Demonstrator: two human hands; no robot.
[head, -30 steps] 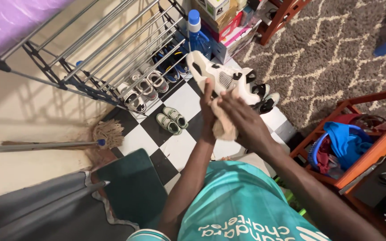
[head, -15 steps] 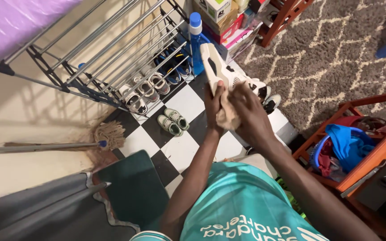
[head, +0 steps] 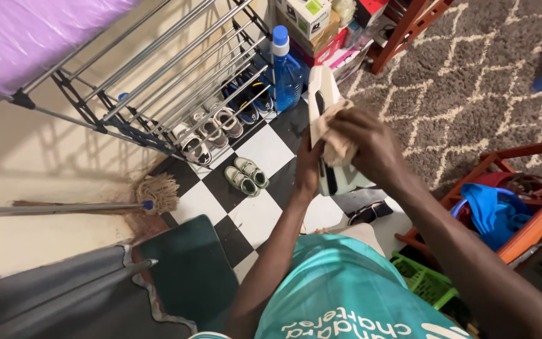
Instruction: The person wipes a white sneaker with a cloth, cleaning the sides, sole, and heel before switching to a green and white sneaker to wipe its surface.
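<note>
Left hand [head: 308, 164] grips the white sneaker [head: 329, 135] edge-on above the checkered floor [head: 255, 141]. Right hand [head: 364, 143] fingers clench a beige cloth [head: 337, 141] against it. Shoe rack [head: 177, 81] stands well apart leftward; patterned rug [head: 472, 75] lies rightward.

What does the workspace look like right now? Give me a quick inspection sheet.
Surface: black and white checkered floor; patterned grey rug on the right.
Job's things: cream sneaker held up, beige cloth pressed on it.
Clutter: small pair of shoes, mop, blue bottle, boxes, green basket.
Grippers: left hand grips the sneaker; right hand holds the cloth.
Cables: nothing seen.
Surroundings: metal shoe rack, orange shelf with blue cloth.
</note>
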